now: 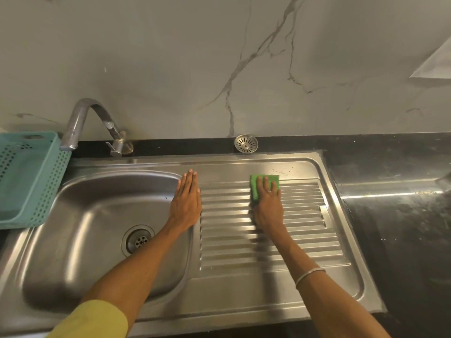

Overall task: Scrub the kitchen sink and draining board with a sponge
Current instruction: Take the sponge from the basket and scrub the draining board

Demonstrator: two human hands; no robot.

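One head-worn wide-angle view looks steeply down, close over the sink (73, 240) and draining board (305, 276).

Teal perforated basket (29, 176) at left, loose strainer (246, 143) on black counter (390, 172) behind

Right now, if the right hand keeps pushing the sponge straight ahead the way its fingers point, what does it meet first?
The right hand lies flat on the green sponge, fingers pointing at the back wall. Ahead comes the flat back edge of the draining board, then likely the black counter strip; the loose strainer sits just left of that line.
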